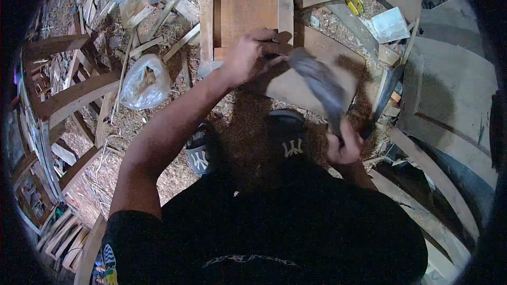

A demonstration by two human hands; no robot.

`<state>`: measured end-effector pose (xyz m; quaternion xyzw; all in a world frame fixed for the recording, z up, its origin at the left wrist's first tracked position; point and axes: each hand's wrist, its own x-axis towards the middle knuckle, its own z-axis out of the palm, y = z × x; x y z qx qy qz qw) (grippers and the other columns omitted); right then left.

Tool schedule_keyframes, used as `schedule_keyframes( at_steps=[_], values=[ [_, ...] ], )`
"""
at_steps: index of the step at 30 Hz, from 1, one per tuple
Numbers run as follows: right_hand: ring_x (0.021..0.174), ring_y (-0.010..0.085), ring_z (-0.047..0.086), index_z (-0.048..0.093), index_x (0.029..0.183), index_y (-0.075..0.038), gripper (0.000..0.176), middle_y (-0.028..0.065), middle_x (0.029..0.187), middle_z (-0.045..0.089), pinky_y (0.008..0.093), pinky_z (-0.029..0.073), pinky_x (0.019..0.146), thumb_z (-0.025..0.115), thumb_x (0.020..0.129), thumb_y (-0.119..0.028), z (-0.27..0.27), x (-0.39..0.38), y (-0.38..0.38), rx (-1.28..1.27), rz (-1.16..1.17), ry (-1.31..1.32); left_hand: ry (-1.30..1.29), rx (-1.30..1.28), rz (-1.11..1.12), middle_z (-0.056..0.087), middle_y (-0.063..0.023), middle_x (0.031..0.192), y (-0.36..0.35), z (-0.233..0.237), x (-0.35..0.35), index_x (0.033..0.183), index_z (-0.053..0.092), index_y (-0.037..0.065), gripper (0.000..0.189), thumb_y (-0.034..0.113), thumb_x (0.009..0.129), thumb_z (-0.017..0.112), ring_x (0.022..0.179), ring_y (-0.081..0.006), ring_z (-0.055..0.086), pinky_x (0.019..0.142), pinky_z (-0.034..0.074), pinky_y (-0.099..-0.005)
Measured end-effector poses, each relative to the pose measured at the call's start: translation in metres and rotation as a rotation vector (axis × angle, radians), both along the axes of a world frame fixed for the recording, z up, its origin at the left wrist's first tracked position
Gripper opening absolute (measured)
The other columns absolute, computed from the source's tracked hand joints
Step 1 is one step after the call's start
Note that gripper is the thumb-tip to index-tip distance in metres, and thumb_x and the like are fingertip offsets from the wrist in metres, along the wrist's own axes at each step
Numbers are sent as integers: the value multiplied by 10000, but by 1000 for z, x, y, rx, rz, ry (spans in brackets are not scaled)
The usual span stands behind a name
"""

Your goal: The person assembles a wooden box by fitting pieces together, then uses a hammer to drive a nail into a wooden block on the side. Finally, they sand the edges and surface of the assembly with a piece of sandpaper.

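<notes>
My right hand [346, 145] grips the handle end of a dark hammer [322, 84], smeared by motion. Its head end reaches close to the fingertips of my left hand [252, 55]. Those fingers are pinched at the near right corner of a wooden frame [285, 0], and what they hold is too small to make out. Inside the frame, between two side rails, lies a reddish-brown wooden panel [248, 5]. A flat board [317, 82] lies under the frame's near end, partly in shadow.
Sawdust and wood offcuts cover the ground. Clear plastic bags [145, 82] lie to the left, beside curved wooden frames [79, 95]. Yellow-handled pliers [354, 0] and a pale block [391, 25] are at the upper right. Large panels [449, 79] lean on the right.
</notes>
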<state>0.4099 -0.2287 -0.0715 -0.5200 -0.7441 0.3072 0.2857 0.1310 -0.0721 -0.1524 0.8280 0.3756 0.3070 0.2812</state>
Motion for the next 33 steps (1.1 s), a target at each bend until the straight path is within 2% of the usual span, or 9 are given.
schedule_keyframes(
  at_steps=[8, 10, 16, 20, 21, 22, 25, 26, 33],
  values=[
    [990, 279, 680, 483, 1332, 114, 423, 255, 1117, 667, 352, 564, 807, 534, 956, -75, 4, -4, -11, 101, -83, 178, 6, 12, 9, 680, -101, 1067, -2, 7, 0, 993, 756, 77, 234, 197, 793, 771, 1030, -301, 642, 867, 549, -407],
    [930, 265, 682, 476, 1301, 118, 407, 238, 1049, 673, 354, 565, 776, 541, 940, -59, 7, 10, -18, -233, -103, 100, 29, 2, 0, 683, -98, 1073, -2, 3, -1, 984, 758, 80, 224, 199, 795, 770, 1036, -296, 643, 869, 549, -406],
    [1052, 358, 681, 477, 1410, 49, 501, 269, 1196, 648, 366, 516, 920, 586, 947, -107, 8, -3, 2, -283, -72, -29, 37, -20, 26, 693, -98, 1068, 2, -4, 0, 951, 765, 81, 205, 232, 812, 762, 1031, -289, 647, 867, 551, -403],
    [1241, 236, 581, 436, 1430, 71, 499, 214, 1327, 599, 301, 403, 1064, 531, 968, -90, 27, -14, -8, -279, -172, 268, 6, -19, -2, 694, -110, 1060, 1, -5, 1, 946, 765, 78, 216, 249, 813, 765, 1027, -298, 647, 869, 549, -400],
    [833, 215, 667, 503, 1321, 147, 493, 228, 1039, 675, 313, 538, 734, 567, 983, -206, -15, -11, -19, 206, -327, 345, 6, -23, 1, 694, -110, 1060, 1, -2, 1, 946, 765, 78, 216, 249, 813, 765, 1027, -298, 647, 869, 549, -400],
    [833, 215, 667, 503, 1321, 147, 493, 228, 1039, 675, 313, 538, 734, 567, 983, -206, -37, 9, -36, 202, -325, 345, 15, -35, 13, 693, -114, 1053, 0, 1, 1, 941, 766, 79, 214, 249, 812, 766, 1023, -300, 647, 867, 548, -399],
    [1211, 278, 605, 420, 1430, 88, 499, 234, 1331, 592, 345, 409, 1077, 512, 960, -52, -1, -5, 2, -16, -3, 155, -10, -29, 19, 690, -114, 1038, -1, -8, 1, 931, 768, 79, 215, 259, 812, 767, 1009, -301, 646, 861, 547, -399],
    [1145, 310, 650, 446, 1419, 78, 496, 270, 1258, 626, 386, 469, 1008, 540, 950, -52, 16, -12, 16, -337, -54, -34, -42, -11, 18, 689, -111, 1029, 1, -11, 1, 927, 769, 80, 219, 267, 813, 767, 1000, -300, 646, 856, 547, -401],
    [797, 187, 648, 484, 1355, 135, 503, 196, 964, 660, 294, 517, 716, 556, 984, -196, 11, -5, 2, -142, -95, 30, 66, -77, 10, 688, -115, 1040, -2, 5, 0, 963, 766, 82, 234, 268, 822, 760, 1025, -302, 642, 879, 540, -404]
  ],
)
